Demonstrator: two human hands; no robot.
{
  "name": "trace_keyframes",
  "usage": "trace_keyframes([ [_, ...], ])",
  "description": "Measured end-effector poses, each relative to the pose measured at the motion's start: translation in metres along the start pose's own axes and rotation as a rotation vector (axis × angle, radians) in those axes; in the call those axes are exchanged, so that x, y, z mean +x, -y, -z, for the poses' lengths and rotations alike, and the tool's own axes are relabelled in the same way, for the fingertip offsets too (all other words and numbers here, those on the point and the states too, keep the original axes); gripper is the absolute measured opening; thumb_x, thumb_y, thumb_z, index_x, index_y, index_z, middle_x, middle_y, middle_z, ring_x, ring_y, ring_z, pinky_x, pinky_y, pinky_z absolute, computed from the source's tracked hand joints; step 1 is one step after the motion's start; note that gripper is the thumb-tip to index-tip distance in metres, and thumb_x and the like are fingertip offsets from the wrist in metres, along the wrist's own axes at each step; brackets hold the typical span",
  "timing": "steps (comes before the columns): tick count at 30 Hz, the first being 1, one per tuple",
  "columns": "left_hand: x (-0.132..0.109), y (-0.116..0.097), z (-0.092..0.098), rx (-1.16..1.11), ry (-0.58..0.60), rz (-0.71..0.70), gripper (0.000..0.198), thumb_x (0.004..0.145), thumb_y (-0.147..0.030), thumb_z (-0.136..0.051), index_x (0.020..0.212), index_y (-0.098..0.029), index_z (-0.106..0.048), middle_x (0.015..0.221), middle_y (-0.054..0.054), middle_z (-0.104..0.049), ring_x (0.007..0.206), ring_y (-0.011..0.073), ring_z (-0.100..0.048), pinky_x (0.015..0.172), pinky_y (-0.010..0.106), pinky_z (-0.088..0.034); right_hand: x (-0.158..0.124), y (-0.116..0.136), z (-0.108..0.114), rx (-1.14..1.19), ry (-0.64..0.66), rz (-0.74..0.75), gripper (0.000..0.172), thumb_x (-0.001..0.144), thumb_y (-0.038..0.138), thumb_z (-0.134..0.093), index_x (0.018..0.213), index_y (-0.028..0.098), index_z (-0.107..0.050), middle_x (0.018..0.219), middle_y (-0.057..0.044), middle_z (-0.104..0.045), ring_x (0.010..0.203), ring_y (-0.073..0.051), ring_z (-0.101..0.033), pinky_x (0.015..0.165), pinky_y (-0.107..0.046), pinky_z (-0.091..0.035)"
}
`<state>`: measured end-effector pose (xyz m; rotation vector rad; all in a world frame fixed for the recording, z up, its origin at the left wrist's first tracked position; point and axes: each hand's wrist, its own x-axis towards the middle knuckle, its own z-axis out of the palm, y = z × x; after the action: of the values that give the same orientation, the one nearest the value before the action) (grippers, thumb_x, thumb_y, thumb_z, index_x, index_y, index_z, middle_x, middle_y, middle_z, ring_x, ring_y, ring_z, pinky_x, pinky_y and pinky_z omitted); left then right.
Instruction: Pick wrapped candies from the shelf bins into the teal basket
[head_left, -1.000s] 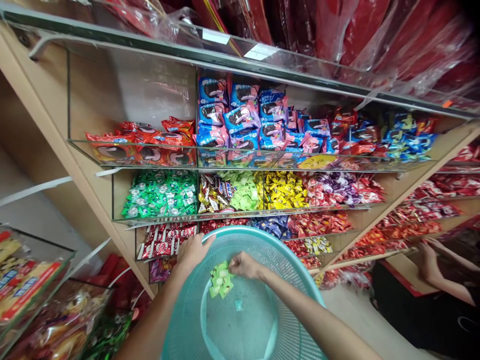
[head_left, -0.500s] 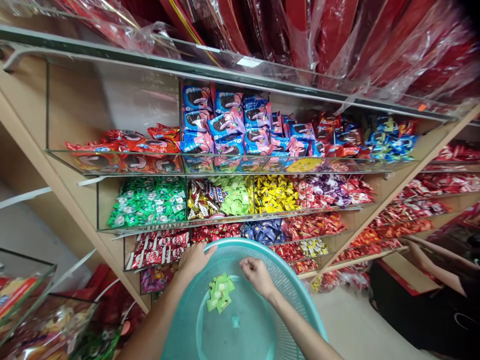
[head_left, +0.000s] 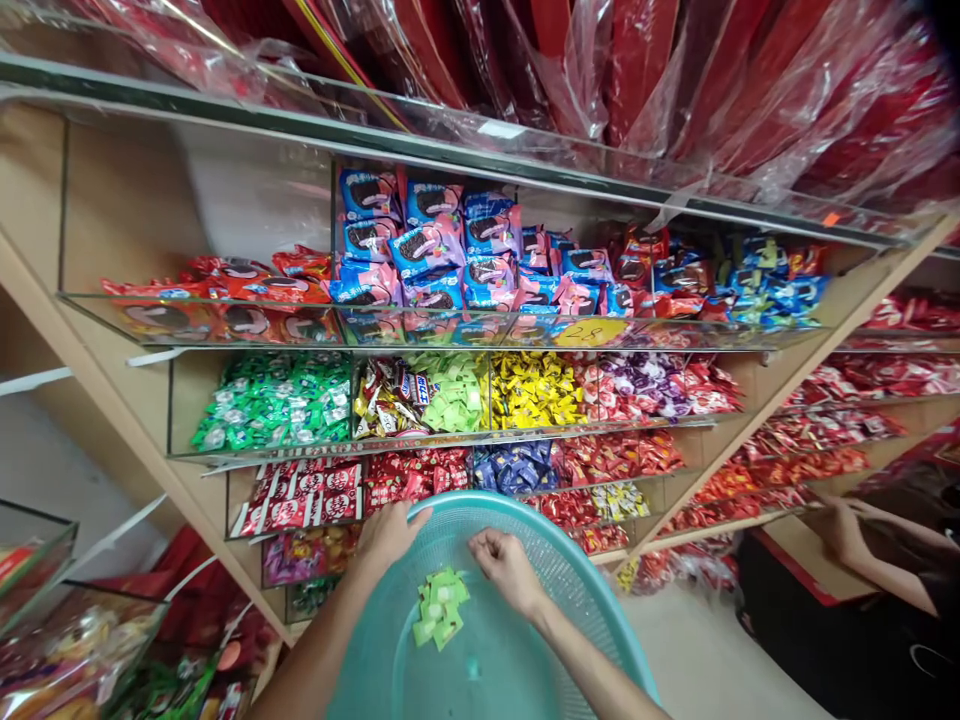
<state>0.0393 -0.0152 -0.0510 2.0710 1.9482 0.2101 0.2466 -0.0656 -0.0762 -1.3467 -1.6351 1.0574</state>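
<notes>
My left hand grips the far rim of a round teal plastic basket held in front of me. Inside it lies a small heap of light green wrapped candies, with one stray piece nearer me. My right hand hovers over the basket just right of the heap, fingers curled loosely, nothing visible in them. Beyond the basket rises a slanted shelf of glass bins; the bin of matching light green candies is straight ahead.
Other bins hold dark green candies, yellow candies, blue biscuit packs and red packs. Red plastic-wrapped goods hang above. Another person's hand rests on the shelf at the lower right.
My right hand has let go of the light green candies, left them in the basket and lifted away to the right. The view has shifted slightly right and down along the shelf.
</notes>
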Motion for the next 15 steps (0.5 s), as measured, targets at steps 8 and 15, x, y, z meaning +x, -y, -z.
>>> trace_keyframes([
  [8,-0.006,-0.001,0.002,0.002,0.031,0.040,0.058,0.083,-0.062,-0.028,0.095,-0.018,-0.065,0.098,0.014,-0.068,0.093,0.0265,-0.063,0.072,0.029,-0.043,0.001,0.004,0.002,0.038,-0.018,0.000,0.033,0.081,0.046,-0.048,0.068,0.016,-0.054,0.047,0.005,-0.040,0.045,-0.009,-0.035,0.046,-0.022,-0.028],
  [15,0.002,0.006,0.022,-0.009,0.015,0.001,0.057,0.084,-0.061,-0.028,0.098,-0.019,-0.065,0.098,0.012,-0.069,0.094,0.0253,-0.063,0.073,0.029,-0.043,0.005,0.045,-0.002,-0.046,-0.037,0.105,0.041,0.087,0.051,-0.040,0.067,0.018,-0.054,0.050,0.004,-0.040,0.048,-0.010,-0.037,0.049,-0.022,-0.029],
])
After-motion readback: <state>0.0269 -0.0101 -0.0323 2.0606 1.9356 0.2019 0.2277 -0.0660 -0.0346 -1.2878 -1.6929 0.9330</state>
